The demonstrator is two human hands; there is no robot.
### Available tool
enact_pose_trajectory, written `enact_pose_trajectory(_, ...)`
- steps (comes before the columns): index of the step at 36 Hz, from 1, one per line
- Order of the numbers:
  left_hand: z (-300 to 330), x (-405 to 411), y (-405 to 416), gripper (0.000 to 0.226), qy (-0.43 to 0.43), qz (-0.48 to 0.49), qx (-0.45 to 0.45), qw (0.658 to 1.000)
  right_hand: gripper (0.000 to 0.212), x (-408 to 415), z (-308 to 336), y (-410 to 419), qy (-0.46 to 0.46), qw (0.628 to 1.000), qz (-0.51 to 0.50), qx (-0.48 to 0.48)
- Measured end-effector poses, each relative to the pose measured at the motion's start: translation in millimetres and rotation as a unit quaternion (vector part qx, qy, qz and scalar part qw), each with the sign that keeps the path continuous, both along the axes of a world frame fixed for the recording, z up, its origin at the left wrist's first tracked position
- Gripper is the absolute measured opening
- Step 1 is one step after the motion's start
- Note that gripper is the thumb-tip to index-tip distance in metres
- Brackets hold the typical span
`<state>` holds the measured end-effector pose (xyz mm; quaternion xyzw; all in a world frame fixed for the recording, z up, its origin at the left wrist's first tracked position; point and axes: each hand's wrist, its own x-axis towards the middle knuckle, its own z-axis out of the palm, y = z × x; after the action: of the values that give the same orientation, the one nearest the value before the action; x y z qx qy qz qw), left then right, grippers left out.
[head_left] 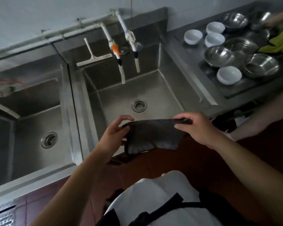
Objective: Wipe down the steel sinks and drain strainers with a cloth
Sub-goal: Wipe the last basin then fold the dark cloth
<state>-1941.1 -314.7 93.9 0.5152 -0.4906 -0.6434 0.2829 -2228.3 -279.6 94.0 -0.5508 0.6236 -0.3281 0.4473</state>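
A dark grey cloth [151, 134] hangs stretched between my hands over the front edge of the middle steel sink [162, 88]. My left hand [114, 134] pinches its left corner and my right hand [198, 126] pinches its right corner. In the floor of this sink, just beyond the cloth, sits a round drain strainer [139, 105]. To the left lies a second steel sink [31, 121] with its own drain strainer [49, 139].
Two white taps [121, 62] hang over the middle sink, and a white squeegee [92, 56] lies on its back ledge. On the right, a steel counter [193, 51] holds several steel bowls [219, 56], white bowls [229, 75] and a green cloth [279, 43]. Another person's arm reaches in at top right.
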Motion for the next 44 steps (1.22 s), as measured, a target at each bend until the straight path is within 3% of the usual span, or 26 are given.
enact_pose_trajectory(5,-25,-76,-3,0.037,-0.015,-0.002,0.033,0.999,0.023,-60,-20,9,0.038,0.997,-0.069,0.002)
enact_pose_trajectory(8,-34,-116,-6,0.024,0.019,-0.011,0.074,0.997,0.024,-94,-23,11,0.062,0.994,-0.094,-0.01)
enact_pose_trajectory(10,-41,-139,-10,0.016,0.01,-0.02,0.052,0.998,0.024,-116,-25,8,0.081,0.991,-0.108,-0.009)
enact_pose_trajectory(13,-52,-172,-22,0.033,-0.024,-0.043,0.003,0.999,0.031,-146,-31,-2,0.095,0.988,-0.119,-0.002)
enact_pose_trajectory(17,-61,-215,-46,0.052,0.002,-0.079,0.067,0.995,0.026,-183,-41,-29,0.128,0.982,-0.128,0.049)
enact_pose_trajectory(22,-83,-247,-85,0.05,0.069,-0.096,0.175,0.977,0.022,-216,-45,-82,0.188,0.97,-0.126,0.09)
enact_pose_trajectory(25,-99,-256,-107,0.046,0.004,-0.065,0.157,0.985,0.022,-217,-55,-119,0.207,0.966,-0.107,0.114)
enact_pose_trajectory(27,-115,-260,-119,0.049,-0.135,-0.059,0.054,0.988,0.039,-214,-71,-136,0.267,0.951,-0.122,0.103)
enact_pose_trajectory(28,-122,-260,-122,0.057,-0.236,-0.095,-0.013,0.967,0.051,-209,-81,-140,0.31,0.937,-0.134,0.092)
enact_pose_trajectory(30,-135,-260,-119,0.074,-0.406,-0.198,-0.168,0.876,0.066,-197,-99,-137,0.389,0.908,-0.132,0.082)
enact_pose_trajectory(31,-141,-262,-114,0.077,-0.433,-0.243,-0.24,0.834,0.07,-189,-109,-129,0.414,0.899,-0.106,0.093)
enact_pose_trajectory(33,-153,-268,-98,0.076,-0.425,-0.314,-0.32,0.786,0.076,-174,-131,-103,0.449,0.885,-0.026,0.123)
enact_pose_trajectory(36,-168,-271,-74,0.075,-0.421,-0.374,-0.319,0.762,0.075,-164,-156,-62,0.483,0.859,0.042,0.166)
enact_pose_trajectory(40,-173,-272,-58,0.077,-0.428,-0.348,-0.318,0.771,0.075,-170,-164,-53,0.468,0.865,0.03,0.177)
enact_pose_trajectory(44,-171,-274,-58,0.084,-0.454,-0.385,-0.298,0.746,0.078,-174,-157,-58,0.464,0.865,0.052,0.183)
